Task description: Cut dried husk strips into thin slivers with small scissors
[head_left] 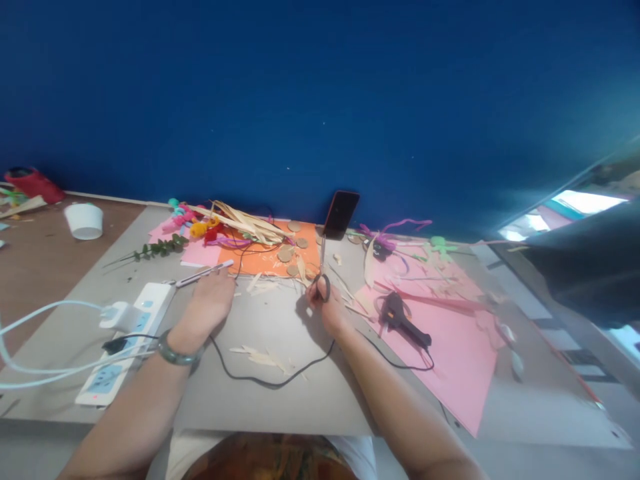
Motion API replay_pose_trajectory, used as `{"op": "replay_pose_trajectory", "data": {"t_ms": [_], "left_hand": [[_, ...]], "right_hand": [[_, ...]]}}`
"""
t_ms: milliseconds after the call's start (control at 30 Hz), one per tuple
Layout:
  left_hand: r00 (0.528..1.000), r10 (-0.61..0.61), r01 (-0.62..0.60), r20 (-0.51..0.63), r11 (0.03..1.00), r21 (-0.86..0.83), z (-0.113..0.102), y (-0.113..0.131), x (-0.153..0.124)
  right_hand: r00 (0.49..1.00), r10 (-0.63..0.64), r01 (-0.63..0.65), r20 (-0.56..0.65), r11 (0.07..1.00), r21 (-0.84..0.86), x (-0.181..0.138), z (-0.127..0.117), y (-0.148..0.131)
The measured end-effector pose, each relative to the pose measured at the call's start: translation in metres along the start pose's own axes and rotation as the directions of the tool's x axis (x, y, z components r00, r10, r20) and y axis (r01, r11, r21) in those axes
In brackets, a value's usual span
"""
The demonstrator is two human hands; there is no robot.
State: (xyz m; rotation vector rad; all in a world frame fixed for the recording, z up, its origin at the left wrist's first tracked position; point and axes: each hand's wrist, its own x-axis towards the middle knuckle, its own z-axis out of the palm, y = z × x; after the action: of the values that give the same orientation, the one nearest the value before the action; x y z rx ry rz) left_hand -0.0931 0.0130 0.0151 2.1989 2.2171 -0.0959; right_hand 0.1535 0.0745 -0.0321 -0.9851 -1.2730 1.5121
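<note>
Scissors (324, 283) are in my right hand (327, 307), whose fingers are closed around the dark handle loops. Their narrow blades point away from me, toward the phone. My left hand (214, 299) lies palm down on the grey table, its fingers seeming flat and without a grip on anything. Just beyond those fingertips is a slim white pen-like tool (205, 273), partly hidden by the hand. Between and beyond both hands an orange sheet (245, 263) carries round tan discs (285, 253) and a bundle of pale dried strips (247, 223). Pale scraps (260, 357) lie nearer me.
A white power strip (125, 347) with plugged cables stands left. On pink paper (450, 373) at right rests a black glue gun (405, 320), its cord crossing before me. A phone (341, 215) leans against the blue wall. A leafy sprig (160, 248) and white cup (84, 221) are farther left.
</note>
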Motion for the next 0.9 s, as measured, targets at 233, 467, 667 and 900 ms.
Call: {"op": "replay_pose_trajectory", "data": {"t_ms": [233, 467, 667, 900], "left_hand": [[0.998, 0.048, -0.044, 0.037, 0.994, -0.097, -0.01, 0.004, -0.003], [0.993, 0.035, 0.03, 0.116, 0.856, -0.517, -0.012, 0.01, -0.002], [0.94, 0.254, 0.216, 0.229, 0.079, -0.973, -0.009, 0.044, -0.004], [0.93, 0.265, 0.28, 0.255, -0.063, -0.958, 0.007, 0.067, -0.005]], "right_hand": [[1.0, -0.002, 0.002, 0.013, 1.0, 0.004, 0.0, 0.0, 0.0], [1.0, 0.02, -0.019, 0.024, 0.999, -0.051, -0.003, 0.002, -0.004], [0.989, 0.112, -0.113, 0.098, 0.994, 0.005, -0.01, 0.007, -0.011], [0.98, 0.14, -0.138, 0.141, 0.99, -0.026, -0.017, 0.014, -0.023]]}}
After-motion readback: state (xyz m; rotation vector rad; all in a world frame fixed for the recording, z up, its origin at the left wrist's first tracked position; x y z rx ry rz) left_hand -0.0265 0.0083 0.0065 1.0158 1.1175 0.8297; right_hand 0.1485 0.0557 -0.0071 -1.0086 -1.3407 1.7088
